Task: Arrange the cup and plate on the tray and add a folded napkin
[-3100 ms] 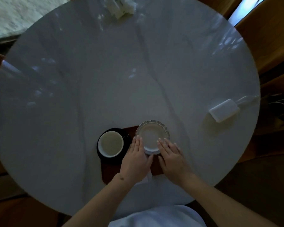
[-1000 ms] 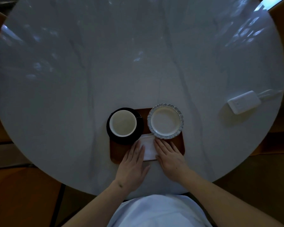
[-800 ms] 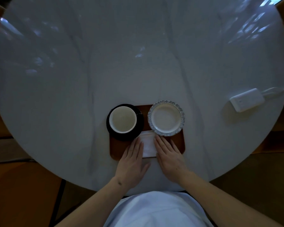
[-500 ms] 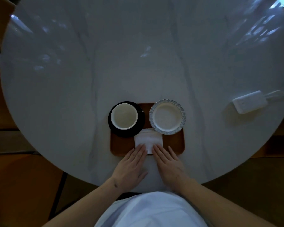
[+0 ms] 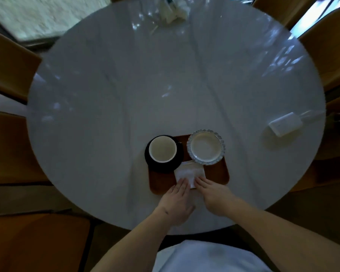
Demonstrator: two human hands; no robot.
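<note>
A brown wooden tray (image 5: 217,174) lies near the table's front edge. On its left end stands a white cup (image 5: 162,149) on a black saucer (image 5: 164,167). A white plate (image 5: 205,149) with a scalloped rim sits on the tray's right end. A folded white napkin (image 5: 188,173) rests on the tray in front of both. My left hand (image 5: 176,203) and my right hand (image 5: 216,195) lie flat, palms down, side by side, with their fingertips on the napkin's near edge. Neither hand grips anything.
The round white marble table (image 5: 126,95) carries a white power adapter (image 5: 285,124) with a cable at the right edge and a pale tissue pack (image 5: 172,8) at the far edge. Wooden chairs (image 5: 8,63) surround the table.
Both hands have slid back toward me, from beside the plate to the napkin's near edge, uncovering the folded napkin on the tray. The camera has tilted up, showing more of the table.
</note>
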